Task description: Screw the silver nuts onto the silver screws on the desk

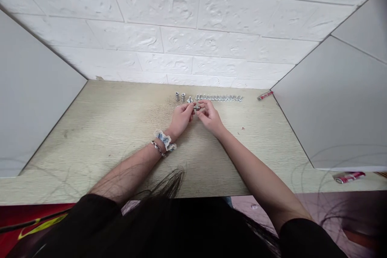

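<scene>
My left hand [182,116] is closed, pinching a small metal bolt [197,108] that points to the right. My right hand [211,120] curls its thumb and fingertips around the bolt's other end; a nut or head seems to be there, but it is too small to be sure. Just behind my hands, a bolt with a wide washer [190,99] stands on the table. To its left are two upright metal pieces, a threaded one [183,97] and a similar one [177,96]. A row of several silver bolts [220,98] stretches to the right behind my right hand.
The pale wood tabletop [121,125] ends at a white brick-patterned wall [178,44]. Grey panels stand at the left [33,92] and right [326,105]. A red battery-like cylinder [265,95] lies by the right panel, another red cylinder [350,177] near the front edge.
</scene>
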`<state>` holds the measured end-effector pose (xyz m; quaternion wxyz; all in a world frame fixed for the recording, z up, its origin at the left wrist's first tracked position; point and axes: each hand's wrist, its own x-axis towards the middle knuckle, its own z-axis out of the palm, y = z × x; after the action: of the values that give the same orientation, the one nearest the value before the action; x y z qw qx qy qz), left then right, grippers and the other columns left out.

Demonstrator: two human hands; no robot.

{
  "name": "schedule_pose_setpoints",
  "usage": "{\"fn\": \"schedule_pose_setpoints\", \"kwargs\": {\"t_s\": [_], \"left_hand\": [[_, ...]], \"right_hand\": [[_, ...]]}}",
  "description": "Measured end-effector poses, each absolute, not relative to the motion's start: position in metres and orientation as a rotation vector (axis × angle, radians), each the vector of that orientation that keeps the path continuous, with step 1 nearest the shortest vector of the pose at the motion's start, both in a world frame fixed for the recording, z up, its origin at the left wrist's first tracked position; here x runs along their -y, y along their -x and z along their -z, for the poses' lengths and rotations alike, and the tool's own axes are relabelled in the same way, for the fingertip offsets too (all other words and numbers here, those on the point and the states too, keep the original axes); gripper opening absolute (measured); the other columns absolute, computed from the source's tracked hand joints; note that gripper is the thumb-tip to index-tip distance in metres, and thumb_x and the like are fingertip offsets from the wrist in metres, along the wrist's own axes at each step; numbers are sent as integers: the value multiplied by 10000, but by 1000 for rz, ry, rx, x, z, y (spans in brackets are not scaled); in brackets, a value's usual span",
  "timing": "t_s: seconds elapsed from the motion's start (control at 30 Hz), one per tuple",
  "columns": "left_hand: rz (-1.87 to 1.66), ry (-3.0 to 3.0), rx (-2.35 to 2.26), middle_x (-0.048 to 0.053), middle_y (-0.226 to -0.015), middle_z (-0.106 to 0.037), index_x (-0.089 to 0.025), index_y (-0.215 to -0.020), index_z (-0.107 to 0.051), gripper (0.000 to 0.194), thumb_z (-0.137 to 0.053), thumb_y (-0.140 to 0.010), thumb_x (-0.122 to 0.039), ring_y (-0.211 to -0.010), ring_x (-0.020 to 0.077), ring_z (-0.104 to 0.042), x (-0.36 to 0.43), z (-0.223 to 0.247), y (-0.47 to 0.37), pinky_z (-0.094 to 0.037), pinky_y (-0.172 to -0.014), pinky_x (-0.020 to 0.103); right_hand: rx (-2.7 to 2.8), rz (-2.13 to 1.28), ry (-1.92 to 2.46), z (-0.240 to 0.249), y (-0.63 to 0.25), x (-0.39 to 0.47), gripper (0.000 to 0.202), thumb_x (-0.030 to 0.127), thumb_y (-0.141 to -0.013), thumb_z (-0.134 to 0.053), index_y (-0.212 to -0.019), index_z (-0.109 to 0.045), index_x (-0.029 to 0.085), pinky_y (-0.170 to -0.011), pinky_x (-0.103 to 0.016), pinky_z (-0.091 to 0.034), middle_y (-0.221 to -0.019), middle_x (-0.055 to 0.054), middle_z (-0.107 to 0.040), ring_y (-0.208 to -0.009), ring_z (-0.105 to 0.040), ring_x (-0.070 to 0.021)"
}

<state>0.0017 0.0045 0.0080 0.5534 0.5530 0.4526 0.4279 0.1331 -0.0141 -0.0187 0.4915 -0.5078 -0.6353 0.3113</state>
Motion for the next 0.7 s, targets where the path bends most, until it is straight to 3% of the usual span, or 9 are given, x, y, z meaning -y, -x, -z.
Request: {"fn": "schedule_pose_setpoints", "kwargs": {"t_s": [0.2, 0.33, 0.53, 0.6, 0.7], "left_hand": [[-1034, -1462, -1028, -50, -461, -435, -127, -884, -666, 278, -474, -801, -310, -437, 60, -395, -4, -5, 0, -312, -445, 182], [-1030, -1448, -1059, -53, -479, -432, -118, -913, -662, 297, -475, -795, -316, -436, 60, -391, -3, -5, 0, -318, -445, 185], [-1009, -1430, -1086, -49, -499, -452, -125, -897, -660, 296, -472, -800, -333, -422, 56, -392, -2, -8, -1, -325, -441, 185], [-1018, -1408, -1077, -42, -523, -465, -131, -895, -655, 291, -468, -808, -336, -425, 52, -395, -2, -8, -1, -324, -436, 179], [-1052, -1385, -1066, -35, -561, -489, -140, -890, -650, 283, -476, -812, -351, -429, 46, -405, -2, -7, -1, -330, -438, 172]], "right_hand": [[1616, -649, 1234, 18, -131, 15, 200, 288, -790, -497, -962, -545, 198, -586, -260, -416, -838, -13, -609, -561, -494, -93], [1722, -561, 1274, 18, -133, 13, 215, 366, -838, -455, -929, -572, 211, -632, -290, -420, -805, -27, -602, -646, -512, -138], [1641, -491, 1297, 15, -134, 16, 419, 493, -883, -312, -632, -488, 208, -649, -293, -401, -632, -10, -497, -649, -481, -148], [1528, -535, 1298, 14, -134, 17, 392, 492, -873, -333, -645, -476, 207, -633, -282, -408, -622, 0, -483, -627, -473, -137], [1392, -605, 1245, 13, -134, 15, 236, 436, -800, -488, -826, -532, 206, -662, -265, -440, -723, -3, -546, -697, -525, -131]]}}
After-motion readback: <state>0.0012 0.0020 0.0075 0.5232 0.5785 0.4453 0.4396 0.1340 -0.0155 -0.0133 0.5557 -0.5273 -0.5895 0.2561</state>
